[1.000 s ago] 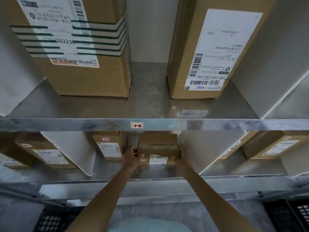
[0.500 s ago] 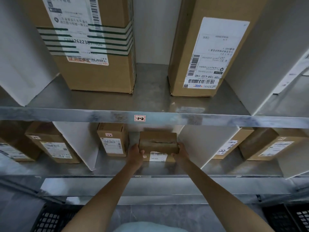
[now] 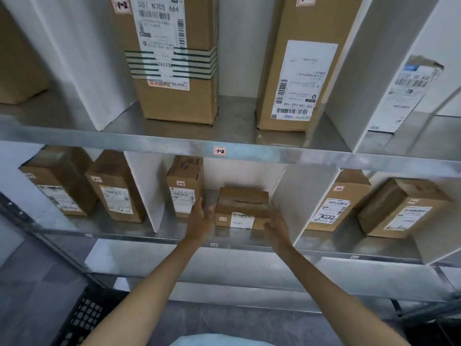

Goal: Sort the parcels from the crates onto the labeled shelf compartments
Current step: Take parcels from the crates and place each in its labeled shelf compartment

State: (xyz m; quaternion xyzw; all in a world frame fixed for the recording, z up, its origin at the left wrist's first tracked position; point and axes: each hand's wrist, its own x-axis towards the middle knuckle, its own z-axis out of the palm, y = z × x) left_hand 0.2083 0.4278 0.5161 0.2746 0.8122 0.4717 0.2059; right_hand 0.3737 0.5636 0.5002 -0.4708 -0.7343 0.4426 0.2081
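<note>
A small brown cardboard parcel [image 3: 241,208] with a white label lies flat in the middle compartment of the lower metal shelf [image 3: 174,231]. An upright parcel [image 3: 184,186] stands to its left in the same compartment. My left hand [image 3: 200,219] hovers just off the small parcel's left side, fingers spread and relaxed, holding nothing. At the parcel's right front corner is my right hand [image 3: 275,227], blurred, with loose fingers and no grip on the box.
White dividers [image 3: 147,186] split the shelves into compartments. Two tall parcels [image 3: 174,58] stand on the upper shelf above a red "1-2" tag [image 3: 219,151]. More parcels [image 3: 336,203] fill the side compartments. A black crate [image 3: 84,318] sits on the floor, lower left.
Both hands have let go of the small parcel and drawn back a little from its sides. The view has tilted and shifted, showing more of the shelves.
</note>
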